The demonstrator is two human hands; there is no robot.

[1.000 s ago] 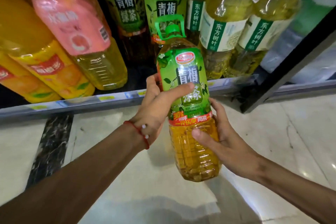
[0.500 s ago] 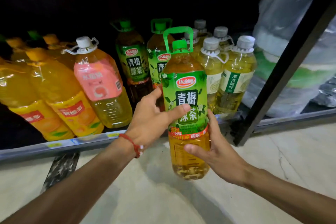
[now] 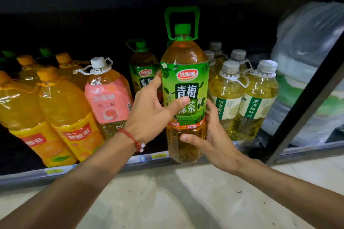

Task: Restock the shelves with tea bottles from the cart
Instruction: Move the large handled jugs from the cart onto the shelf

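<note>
A: Where is the green tea bottle?

B: Upright between both hands, at the front edge of the low shelf. It is between the pink-label bottle and the pale yellow bottles.

A: How is it gripped?

B: The left hand wraps the label from the left, thumb laid across the front and fingers curled behind. The right hand cups the lower right side, thumb pressed on the clear part under the label. Its other fingers are hidden behind.

A: Is the base resting on the shelf?

B: I can't tell from here.
</note>
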